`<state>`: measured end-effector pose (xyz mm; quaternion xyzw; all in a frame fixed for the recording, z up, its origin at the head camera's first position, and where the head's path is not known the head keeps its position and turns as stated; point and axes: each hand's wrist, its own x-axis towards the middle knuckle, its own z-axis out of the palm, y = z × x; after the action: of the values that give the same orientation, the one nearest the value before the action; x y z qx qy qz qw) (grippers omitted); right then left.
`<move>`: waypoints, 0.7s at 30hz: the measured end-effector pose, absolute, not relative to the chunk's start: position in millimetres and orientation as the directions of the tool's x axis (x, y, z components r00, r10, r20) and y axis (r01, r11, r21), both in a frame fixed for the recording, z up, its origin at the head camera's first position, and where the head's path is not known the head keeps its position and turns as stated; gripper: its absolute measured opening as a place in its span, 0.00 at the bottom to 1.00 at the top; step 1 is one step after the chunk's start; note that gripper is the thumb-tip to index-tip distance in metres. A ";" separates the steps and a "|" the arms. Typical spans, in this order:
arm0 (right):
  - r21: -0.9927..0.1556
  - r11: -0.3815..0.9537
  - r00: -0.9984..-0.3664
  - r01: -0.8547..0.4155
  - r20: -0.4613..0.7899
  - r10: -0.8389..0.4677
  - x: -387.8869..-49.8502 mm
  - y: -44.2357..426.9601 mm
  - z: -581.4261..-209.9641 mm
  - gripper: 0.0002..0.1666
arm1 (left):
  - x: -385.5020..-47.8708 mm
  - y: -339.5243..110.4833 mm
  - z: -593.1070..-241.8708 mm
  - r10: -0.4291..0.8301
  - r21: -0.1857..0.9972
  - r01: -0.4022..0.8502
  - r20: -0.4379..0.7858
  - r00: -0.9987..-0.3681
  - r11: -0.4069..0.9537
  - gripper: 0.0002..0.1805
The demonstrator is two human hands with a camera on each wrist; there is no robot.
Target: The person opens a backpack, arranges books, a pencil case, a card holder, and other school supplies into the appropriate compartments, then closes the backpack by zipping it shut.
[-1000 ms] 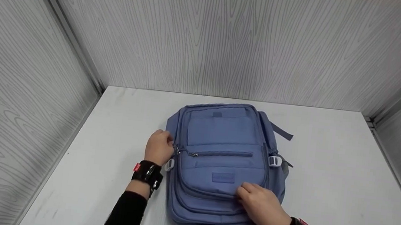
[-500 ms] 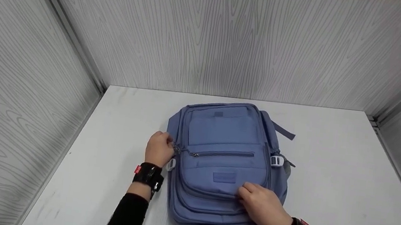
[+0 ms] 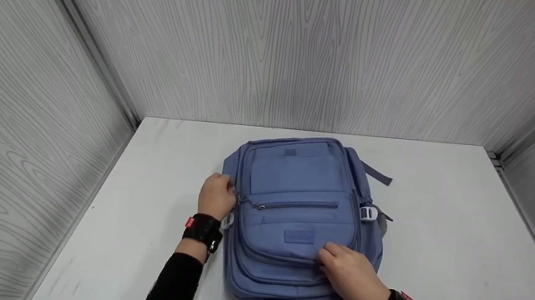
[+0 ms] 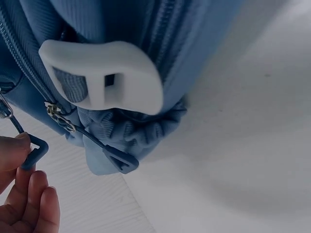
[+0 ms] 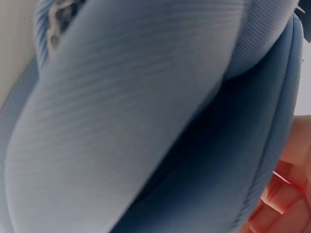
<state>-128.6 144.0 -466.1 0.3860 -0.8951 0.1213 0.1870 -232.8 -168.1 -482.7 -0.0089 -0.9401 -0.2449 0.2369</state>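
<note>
A blue backpack lies front side up on the white table. At its left side, my left hand pinches a blue zipper pull between thumb and index finger, seen in the left wrist view. Another zipper pull hangs beside a white plastic buckle, untouched. My right hand grips the lower right edge of the front pocket with curled fingers. In the right wrist view, blue fabric fills most of the picture, and the curled fingers show at the right; their tips are partly hidden.
The white table extends on both sides of the backpack. Grey wood-grain panels stand behind it and to the left and right. A loose strap sticks out at the backpack's upper right.
My left hand has shifted slightly to the right, closer against the backpack's side. The right hand keeps its grip, and the backpack lies almost unmoved.
</note>
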 end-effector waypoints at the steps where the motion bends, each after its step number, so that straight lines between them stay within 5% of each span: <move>1: -0.077 0.671 -0.634 -0.737 0.421 -0.648 -128.3 143.9 -465.9 0.13 | -234.3 -166.9 -482.7 -0.099 0.450 0.132 0.453 -0.886 0.883 0.02; 21: -0.080 0.674 -0.640 -0.735 0.411 -0.649 -134.5 147.2 -466.1 0.14 | -243.1 -169.1 -488.0 -0.080 0.472 0.130 0.399 -0.913 0.872 0.04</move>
<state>-134.5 147.2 -466.1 0.3855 -0.8975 0.1207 0.1769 -243.1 -169.1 -488.0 -0.0132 -0.9448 -0.2528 0.2079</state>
